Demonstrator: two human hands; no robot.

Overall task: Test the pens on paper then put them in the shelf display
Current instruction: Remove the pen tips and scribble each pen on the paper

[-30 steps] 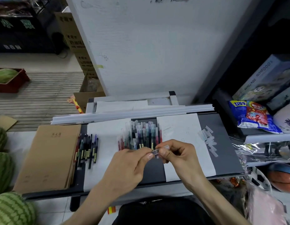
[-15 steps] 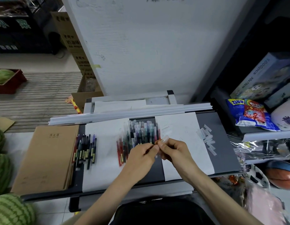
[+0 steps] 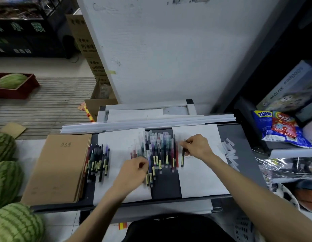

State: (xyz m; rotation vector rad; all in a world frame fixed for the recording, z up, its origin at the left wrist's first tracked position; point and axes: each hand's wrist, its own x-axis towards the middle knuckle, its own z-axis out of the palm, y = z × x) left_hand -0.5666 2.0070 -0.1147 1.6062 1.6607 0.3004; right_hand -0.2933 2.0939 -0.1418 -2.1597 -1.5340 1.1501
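A heap of coloured pens (image 3: 160, 149) with clear caps lies between two white sheets on a dark grey tabletop (image 3: 165, 189). My right hand (image 3: 197, 147) pinches the upper end of a dark pen (image 3: 182, 158) at the left edge of the right sheet (image 3: 204, 179), beside a faint scribble. My left hand (image 3: 134, 170) rests with curled fingers on the left sheet (image 3: 116, 145) at the heap's lower left; what it holds is hidden. A second group of dark pens (image 3: 97, 159) lies further left.
Loose clear caps (image 3: 229, 152) lie at the right of the tabletop. A stack of brown notebooks (image 3: 60, 165) sits at the left and white strips (image 3: 148, 124) at the back. Watermelons (image 3: 5, 179) are on the floor to the left. Shelves with a snack bag (image 3: 281, 131) stand to the right.
My hands, joined on one pen over the heap, have parted. The right hand went up and right onto the right sheet with a pen. The left hand drew back down and left.
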